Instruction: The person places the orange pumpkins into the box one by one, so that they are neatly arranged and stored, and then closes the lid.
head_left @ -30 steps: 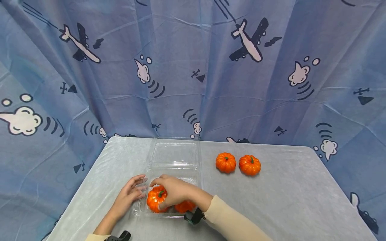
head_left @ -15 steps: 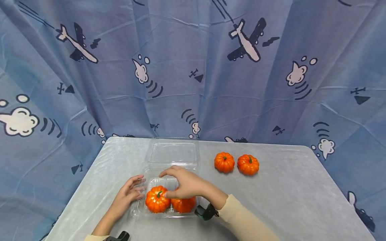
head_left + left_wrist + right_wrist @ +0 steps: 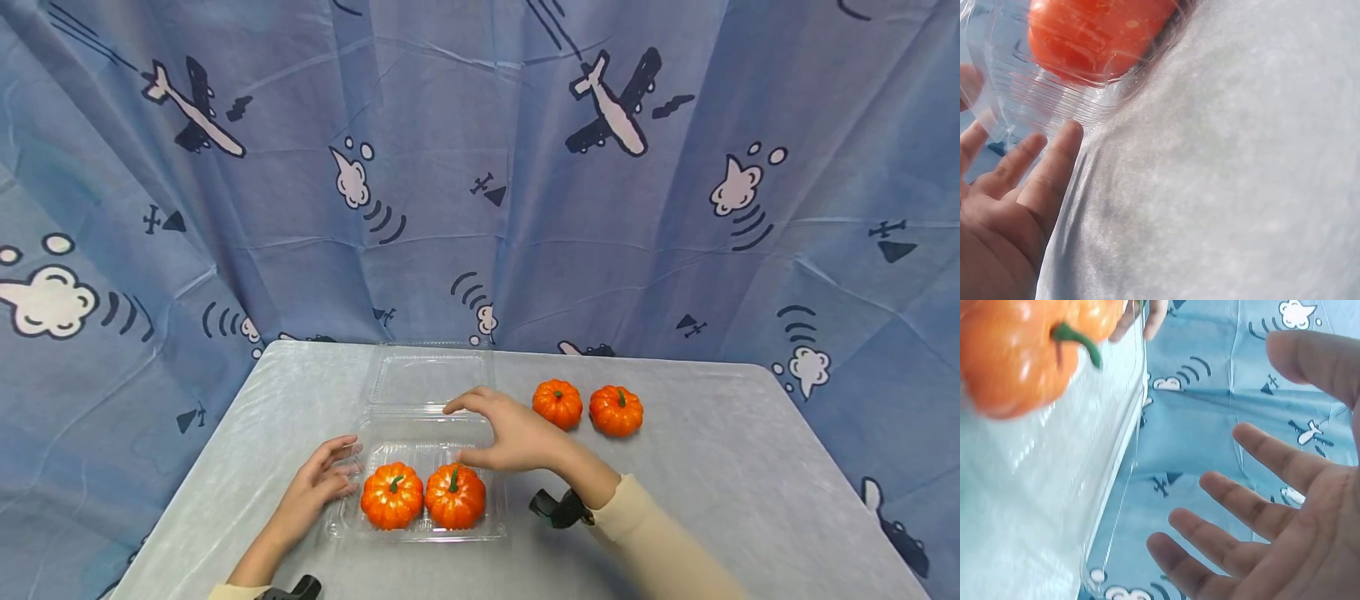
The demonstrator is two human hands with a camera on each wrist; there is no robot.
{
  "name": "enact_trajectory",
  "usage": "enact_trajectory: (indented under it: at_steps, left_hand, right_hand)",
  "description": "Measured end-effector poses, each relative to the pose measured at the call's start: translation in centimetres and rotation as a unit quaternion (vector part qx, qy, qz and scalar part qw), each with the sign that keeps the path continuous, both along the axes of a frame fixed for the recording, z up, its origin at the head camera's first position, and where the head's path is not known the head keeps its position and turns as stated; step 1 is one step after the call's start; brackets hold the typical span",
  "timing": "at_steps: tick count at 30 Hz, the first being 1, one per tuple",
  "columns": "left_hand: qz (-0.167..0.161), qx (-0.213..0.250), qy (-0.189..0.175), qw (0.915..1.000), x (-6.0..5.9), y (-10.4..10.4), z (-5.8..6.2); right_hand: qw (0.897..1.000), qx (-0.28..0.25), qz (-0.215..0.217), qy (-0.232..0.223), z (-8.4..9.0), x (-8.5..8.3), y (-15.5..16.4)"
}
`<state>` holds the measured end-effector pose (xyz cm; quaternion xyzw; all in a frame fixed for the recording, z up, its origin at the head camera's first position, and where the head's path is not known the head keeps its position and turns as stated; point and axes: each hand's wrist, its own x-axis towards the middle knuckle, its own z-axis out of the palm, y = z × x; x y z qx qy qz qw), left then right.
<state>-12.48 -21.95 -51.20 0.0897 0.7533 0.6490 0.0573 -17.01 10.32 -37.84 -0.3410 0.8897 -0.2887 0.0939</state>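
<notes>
Two small orange pumpkins (image 3: 422,496), judged light, rigid, glossy and best taken around the ribbed body, seated in thin, flexible clear tray (image 3: 491,527) on desk (image 3: 712,500); left hand (image 3: 318,487) flat-fingered against tray edge; right hand (image 3: 517,435) spread above, holding nothing.

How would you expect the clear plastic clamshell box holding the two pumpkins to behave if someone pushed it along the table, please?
The clamshell box looks thin and see-through with ribbed walls, so it probably flexes rather than staying stiff. It sits on a smooth table cover, so it would likely slide easily; the left hand rests against its side. The open lid may flap or drag.
</notes>
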Motion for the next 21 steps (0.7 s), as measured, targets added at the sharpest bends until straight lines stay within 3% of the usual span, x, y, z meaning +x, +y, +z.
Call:
enact_trajectory:
  at_steps: [13,21]
  left_hand:
    - [0.000,0.005,0.000,1.0000,0.0,0.1,-0.2]
    - [0.003,0.000,-0.008,1.0000,-0.1,0.0,-0.1]
  right_hand:
    - [0.999,-0.011,-0.047,0.020,0.4,-0.5,4.6]
    - [0.997,-0.015,-0.071,0.033,-0.4,-1.0,7.3]
